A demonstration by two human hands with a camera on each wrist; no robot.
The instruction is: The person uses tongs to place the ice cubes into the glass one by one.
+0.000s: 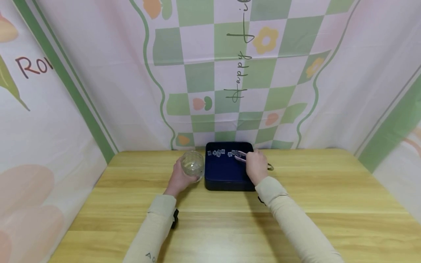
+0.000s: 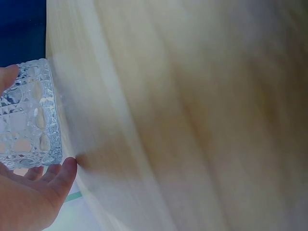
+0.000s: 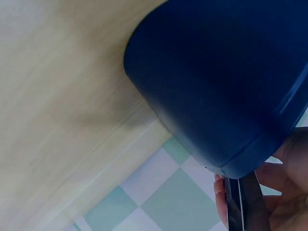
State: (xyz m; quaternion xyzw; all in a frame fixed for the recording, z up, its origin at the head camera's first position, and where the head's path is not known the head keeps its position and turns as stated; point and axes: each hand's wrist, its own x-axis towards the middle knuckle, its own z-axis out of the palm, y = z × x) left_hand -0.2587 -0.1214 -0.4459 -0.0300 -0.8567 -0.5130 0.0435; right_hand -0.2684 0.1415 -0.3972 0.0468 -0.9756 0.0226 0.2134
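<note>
My left hand (image 1: 179, 178) grips a clear drinking glass (image 1: 192, 166), thumb on one side and fingers on the other; the left wrist view shows the cut pattern on the glass (image 2: 24, 115) close up. Just right of it, a dark blue tray (image 1: 227, 171) bears clear cubes (image 1: 218, 152) in two loose groups near its far side. Over the tray's right edge, my right hand (image 1: 257, 166) holds metal tongs (image 1: 242, 153), their tips at the right-hand group of cubes. In the right wrist view, the tray (image 3: 202, 86) hides the tips, and dark tong handles (image 3: 240, 204) show between my fingers.
The tray stands near the far edge of a wooden table (image 1: 217, 226). Behind it hangs a printed curtain (image 1: 230, 73) with green checks, and more cloth closes off both sides. A black strap (image 1: 175, 219) is at my left wrist.
</note>
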